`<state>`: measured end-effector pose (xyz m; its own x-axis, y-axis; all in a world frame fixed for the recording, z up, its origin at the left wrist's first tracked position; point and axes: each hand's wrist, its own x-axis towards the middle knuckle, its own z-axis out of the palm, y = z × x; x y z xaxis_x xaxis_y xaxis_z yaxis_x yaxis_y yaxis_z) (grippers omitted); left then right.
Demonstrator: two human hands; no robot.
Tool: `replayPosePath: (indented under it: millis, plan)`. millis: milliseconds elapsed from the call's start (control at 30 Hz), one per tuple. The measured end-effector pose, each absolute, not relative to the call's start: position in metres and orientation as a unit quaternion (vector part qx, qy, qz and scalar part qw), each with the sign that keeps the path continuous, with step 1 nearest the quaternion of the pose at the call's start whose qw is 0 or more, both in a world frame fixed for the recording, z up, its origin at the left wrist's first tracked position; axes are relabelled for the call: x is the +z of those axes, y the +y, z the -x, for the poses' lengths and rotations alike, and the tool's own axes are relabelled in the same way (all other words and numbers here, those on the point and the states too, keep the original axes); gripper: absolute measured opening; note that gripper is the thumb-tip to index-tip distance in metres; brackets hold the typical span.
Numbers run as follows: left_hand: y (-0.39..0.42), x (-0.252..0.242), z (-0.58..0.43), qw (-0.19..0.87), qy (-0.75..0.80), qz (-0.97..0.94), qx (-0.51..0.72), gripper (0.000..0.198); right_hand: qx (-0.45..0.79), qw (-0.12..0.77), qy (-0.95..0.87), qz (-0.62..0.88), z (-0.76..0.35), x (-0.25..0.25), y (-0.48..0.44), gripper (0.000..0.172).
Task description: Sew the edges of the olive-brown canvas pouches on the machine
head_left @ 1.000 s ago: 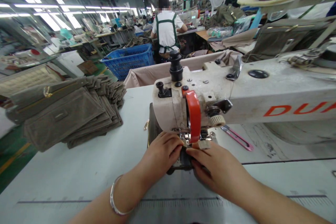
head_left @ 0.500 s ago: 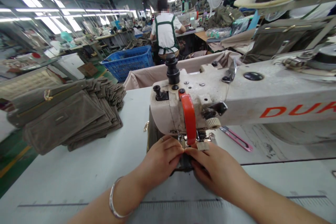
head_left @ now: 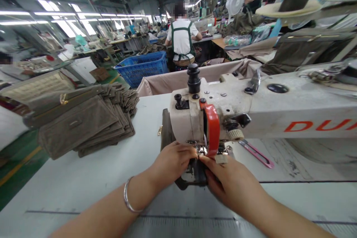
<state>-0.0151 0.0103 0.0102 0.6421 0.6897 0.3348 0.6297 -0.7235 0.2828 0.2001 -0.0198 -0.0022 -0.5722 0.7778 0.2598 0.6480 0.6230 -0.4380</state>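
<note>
Under the head of the white sewing machine (head_left: 192,119) lies an olive-brown fabric piece (head_left: 166,128), mostly hidden by the machine; a gold zipper pull (head_left: 160,130) sticks out at its left. My left hand (head_left: 177,161), with a silver bangle at the wrist, is closed, fingertips pinched at the fabric's near edge by the presser foot (head_left: 202,150). My right hand (head_left: 231,178) is closed too, thumb and forefinger meeting the left fingertips just in front of the foot. A red curved guard (head_left: 212,130) stands over this spot. The dark machine bed plate (head_left: 192,176) shows between my hands.
Stacked olive-brown fabric pieces (head_left: 83,126) lie on the white table (head_left: 111,178) at left. Pink thread snips (head_left: 258,153) rest beneath the machine arm. Behind are a pinkish cloth-lined bin (head_left: 173,80), a blue crate (head_left: 142,67) and a seated person (head_left: 181,37).
The fabric has slid away from me under the machine, baring more of the bed plate between my hands. Both hands stay at the presser foot. The whole view has shifted slightly.
</note>
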Motion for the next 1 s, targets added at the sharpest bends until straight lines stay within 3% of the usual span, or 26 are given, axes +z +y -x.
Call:
replayPosePath:
  millis: [367,567,700,833,1000]
  plan:
    - [0.022,-0.004,0.018,0.034,0.421,-0.881,0.216,0.019,0.147,0.210,-0.872,0.416,-0.200,-0.001,-0.019,0.033]
    - [0.010,0.012,0.012,0.032,0.457,-0.870,0.185,0.021,0.151,0.219,-0.868,0.418,-0.200,0.000,-0.019,0.032]
    - [-0.023,0.036,0.002,0.101,0.513,-0.841,0.138,0.019,0.170,0.224,-0.865,0.416,-0.203,0.001,-0.019,0.028]
    - [-0.055,0.047,-0.007,0.176,0.502,-0.842,0.090,0.037,0.187,0.231,-0.870,0.392,-0.207,-0.001,-0.019,0.036]
    - [-0.073,0.035,-0.009,0.100,0.479,-0.869,0.069,0.064,0.183,0.241,-0.877,0.373,-0.209,-0.006,-0.019,0.041]
